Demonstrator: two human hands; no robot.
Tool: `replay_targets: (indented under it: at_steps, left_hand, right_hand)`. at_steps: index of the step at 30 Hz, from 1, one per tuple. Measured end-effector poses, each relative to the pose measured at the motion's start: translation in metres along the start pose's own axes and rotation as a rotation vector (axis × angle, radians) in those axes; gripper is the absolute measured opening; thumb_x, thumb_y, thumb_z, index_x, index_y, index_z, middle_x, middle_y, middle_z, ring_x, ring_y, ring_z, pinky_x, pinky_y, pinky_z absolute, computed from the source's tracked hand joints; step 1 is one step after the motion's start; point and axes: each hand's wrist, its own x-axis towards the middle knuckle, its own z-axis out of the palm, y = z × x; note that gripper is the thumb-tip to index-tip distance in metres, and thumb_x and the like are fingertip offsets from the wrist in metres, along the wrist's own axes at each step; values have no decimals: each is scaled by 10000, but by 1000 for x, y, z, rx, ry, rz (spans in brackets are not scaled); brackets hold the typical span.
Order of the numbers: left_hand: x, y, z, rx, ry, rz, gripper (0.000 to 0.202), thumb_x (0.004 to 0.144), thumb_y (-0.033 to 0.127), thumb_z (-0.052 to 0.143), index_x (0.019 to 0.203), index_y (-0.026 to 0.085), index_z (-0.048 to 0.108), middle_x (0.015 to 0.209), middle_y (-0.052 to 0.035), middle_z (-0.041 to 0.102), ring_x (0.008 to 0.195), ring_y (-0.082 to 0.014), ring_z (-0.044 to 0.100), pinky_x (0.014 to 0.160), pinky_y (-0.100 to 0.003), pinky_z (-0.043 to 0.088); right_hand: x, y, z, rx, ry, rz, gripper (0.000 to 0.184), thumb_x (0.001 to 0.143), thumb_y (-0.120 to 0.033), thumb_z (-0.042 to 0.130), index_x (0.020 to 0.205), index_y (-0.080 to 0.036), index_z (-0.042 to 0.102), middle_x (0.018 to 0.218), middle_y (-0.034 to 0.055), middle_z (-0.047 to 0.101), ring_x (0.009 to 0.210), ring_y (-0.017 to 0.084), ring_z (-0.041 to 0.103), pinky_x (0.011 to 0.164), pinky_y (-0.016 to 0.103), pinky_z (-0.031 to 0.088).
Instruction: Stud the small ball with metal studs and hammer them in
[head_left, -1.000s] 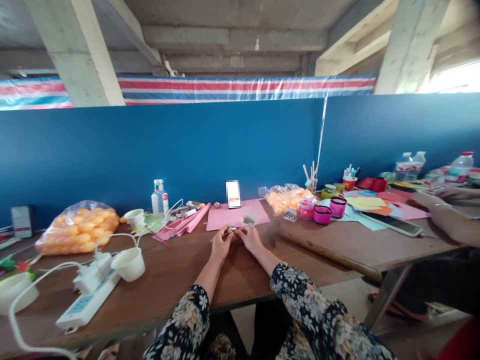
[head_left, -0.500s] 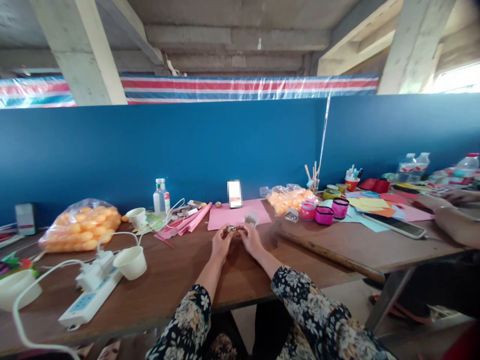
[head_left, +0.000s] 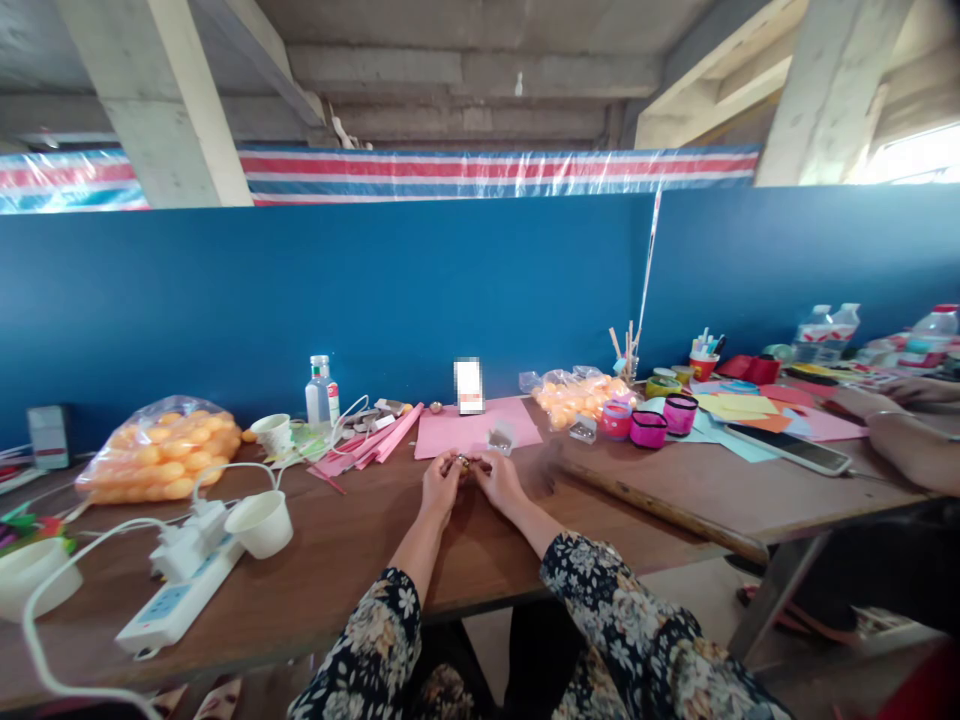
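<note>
Close together over the brown table [head_left: 352, 530], my two hands hold one small, shiny, gold-coloured round piece [head_left: 464, 463]. My left hand [head_left: 441, 483] pinches it from the left. From the right, the fingers of my right hand [head_left: 499, 482] close on it, and they cover much of it. Just beyond my right hand lies a small clear plastic box [head_left: 500, 438], at the near edge of a pink sheet [head_left: 435, 435]. A similar shiny ball [head_left: 436, 407] rests at the sheet's far left corner.
Left are a bag of orange balls [head_left: 169, 455], a paper cup [head_left: 259, 524], a power strip [head_left: 180, 605] and pink strips [head_left: 379, 445]. Another ball bag [head_left: 577, 395], magenta bands [head_left: 648, 429], a wooden stick [head_left: 667, 505] and a co-worker's arm [head_left: 911, 445] are right.
My right fingers have shifted slightly down and left, closer to my left fingers. Less of the gold-coloured piece shows, and more of the clear box is visible.
</note>
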Motion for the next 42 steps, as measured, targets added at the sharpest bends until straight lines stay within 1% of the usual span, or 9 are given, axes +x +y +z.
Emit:
replay_targets:
  at_steps: [7, 9, 12, 15, 19, 25, 33, 38, 42]
  left_hand:
    - [2, 0, -1, -100, -59, -51, 281, 678, 269, 594, 926, 138, 611, 918, -74, 638, 774, -155, 604, 718, -324, 499]
    - [1, 1, -1, -95, -79, -53, 299, 665, 275, 608, 933, 143, 608, 922, -74, 639, 777, -157, 604, 719, -327, 498]
    - [-1, 3, -1, -82, -73, -45, 329, 651, 301, 624, 941, 145, 606, 921, -78, 642, 784, -167, 608, 718, -327, 497]
    - [-2, 4, 0, -89, -94, -32, 359, 644, 335, 634, 940, 133, 604, 903, -87, 651, 779, -171, 613, 734, -325, 492]
    - [-3, 4, 0, -100, -130, -59, 370, 649, 364, 631, 929, 124, 595, 893, -96, 654, 766, -168, 617, 741, -333, 490]
    - [-2, 3, -1, -96, -92, -76, 375, 630, 356, 651, 913, 119, 585, 861, -89, 652, 731, -160, 619, 690, -311, 497]
    - [-2, 5, 0, -103, -48, -82, 330, 607, 316, 670, 863, 119, 600, 804, -72, 663, 689, -152, 619, 655, -294, 503]
    - [-5, 9, 1, -145, -69, -100, 329, 678, 345, 608, 929, 133, 608, 890, -91, 663, 785, -179, 627, 724, -339, 500]
    - [-4, 8, 1, -136, -80, -57, 401, 641, 303, 654, 1013, 163, 596, 1016, -91, 636, 868, -190, 612, 791, -353, 483]
  right_hand:
    - [0, 10, 5, 151, -12, 55, 280, 714, -186, 527, 990, -177, 567, 948, 66, 625, 791, 163, 613, 720, 299, 499]
    - [0, 11, 5, 175, -6, 54, 279, 720, -184, 520, 997, -174, 557, 957, 70, 618, 814, 166, 609, 736, 305, 494]
    - [0, 11, 5, 188, 2, 42, 276, 722, -207, 532, 993, -164, 557, 971, 85, 609, 834, 171, 599, 746, 312, 492]
    - [0, 9, 4, 190, -2, 39, 321, 697, -240, 574, 1007, -162, 552, 988, 91, 600, 813, 169, 593, 732, 312, 496]
    - [0, 6, 2, 210, -3, 35, 351, 684, -236, 585, 1024, -159, 545, 1001, 92, 590, 820, 168, 587, 739, 309, 493]
    - [0, 8, 3, 269, -30, 11, 358, 674, -198, 582, 1027, -155, 538, 1017, 94, 582, 844, 169, 585, 741, 303, 494]
    - [1, 5, 2, 322, -56, 34, 326, 664, -189, 586, 987, -160, 549, 1007, 92, 599, 861, 178, 591, 754, 314, 496]
    - [4, 5, 0, 386, -56, 84, 368, 671, -219, 589, 1033, -172, 542, 1006, 80, 617, 883, 184, 598, 806, 347, 480]
    - [6, 3, 0, 428, -30, 103, 382, 690, -229, 566, 1067, -175, 535, 1052, 82, 608, 959, 193, 577, 856, 357, 452]
